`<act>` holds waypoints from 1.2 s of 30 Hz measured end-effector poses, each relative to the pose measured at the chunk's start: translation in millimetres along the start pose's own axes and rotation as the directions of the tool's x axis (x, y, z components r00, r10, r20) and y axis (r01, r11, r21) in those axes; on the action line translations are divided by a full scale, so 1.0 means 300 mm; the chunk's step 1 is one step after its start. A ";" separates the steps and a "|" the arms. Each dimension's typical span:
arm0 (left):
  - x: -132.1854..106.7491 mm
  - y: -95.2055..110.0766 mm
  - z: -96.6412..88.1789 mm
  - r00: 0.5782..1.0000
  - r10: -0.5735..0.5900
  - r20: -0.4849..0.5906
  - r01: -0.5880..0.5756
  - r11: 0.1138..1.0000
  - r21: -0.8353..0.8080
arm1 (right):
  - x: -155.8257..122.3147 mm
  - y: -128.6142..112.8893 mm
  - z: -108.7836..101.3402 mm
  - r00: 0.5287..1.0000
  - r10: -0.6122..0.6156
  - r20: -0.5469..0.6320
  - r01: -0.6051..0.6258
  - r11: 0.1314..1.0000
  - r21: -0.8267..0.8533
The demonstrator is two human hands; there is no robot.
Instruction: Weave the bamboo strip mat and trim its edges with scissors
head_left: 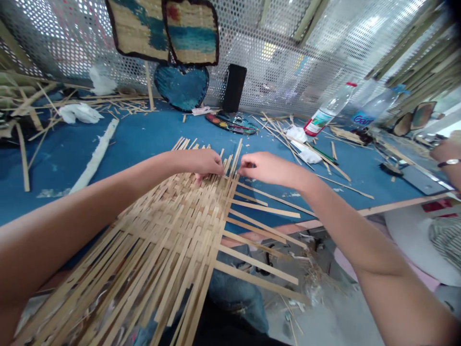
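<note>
Weaving bamboo strips (pixel 173 230), left hand (pixel 200 163) pressed on them, right hand (pixel 266 169) pinching one, plastic bottle (pixel 329 109) lying beyond

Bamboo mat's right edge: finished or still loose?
Still loose: bamboo strips stick out past the woven mat, their ends separate and unbound.

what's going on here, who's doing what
A person is working with both bare hands at the far edge of a woven mat of pale bamboo strips. The left hand and right hand are close together at the strip ends there. Unwoven strips stick out along the mat's right side. Beyond lies a blue tabletop with a paint palette, and another person's hand is at the far right.
</note>
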State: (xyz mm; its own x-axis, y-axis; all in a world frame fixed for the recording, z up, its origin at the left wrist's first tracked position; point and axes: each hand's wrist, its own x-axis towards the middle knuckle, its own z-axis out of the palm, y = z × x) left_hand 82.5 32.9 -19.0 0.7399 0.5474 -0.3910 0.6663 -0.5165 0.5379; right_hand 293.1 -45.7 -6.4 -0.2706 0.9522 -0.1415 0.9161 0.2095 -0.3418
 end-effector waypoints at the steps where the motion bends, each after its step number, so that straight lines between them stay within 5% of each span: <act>1: -0.002 0.002 0.001 1.000 0.005 -0.005 -0.005 1.000 -0.005 | 0.010 -0.004 -0.006 0.999 -0.015 -0.037 0.016 1.000 0.023; 7: -0.010 0.001 -0.001 0.999 -0.022 -0.024 0.018 0.991 -0.135 | 0.087 -0.038 0.044 0.982 -0.162 -0.092 0.174 0.976 0.134; 13: -0.011 -0.006 -0.003 0.999 -0.021 -0.038 0.014 0.982 -0.187 | 0.140 0.008 0.132 0.975 -0.183 -0.125 0.217 0.900 0.377; 22: -0.003 0.014 0.009 0.993 -0.112 -0.029 0.101 0.963 -0.251 | 0.159 0.039 0.155 0.976 -0.210 -0.059 0.211 0.840 0.500; 28: -0.018 0.056 -0.017 0.980 -0.200 -0.007 0.195 0.961 -0.197 | 0.160 0.041 0.158 0.971 -0.232 -0.048 0.220 0.804 0.553; 33: -0.051 0.066 -0.053 0.965 -0.210 -0.158 0.205 0.978 -0.047 | 0.160 0.039 0.163 0.976 -0.212 -0.053 0.205 0.802 0.560; 36: -0.062 0.065 -0.047 0.968 -0.232 -0.096 0.230 0.973 -0.028 | 0.165 0.040 0.164 0.977 -0.206 -0.047 0.198 0.812 0.549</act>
State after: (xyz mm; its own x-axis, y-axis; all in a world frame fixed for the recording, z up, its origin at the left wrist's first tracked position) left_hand 80.4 22.0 9.4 0.5531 0.7126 -0.4316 0.8157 -0.3579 0.4545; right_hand 276.1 -7.2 -63.3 -0.4397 0.8978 -0.0241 0.5276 0.2365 -0.8159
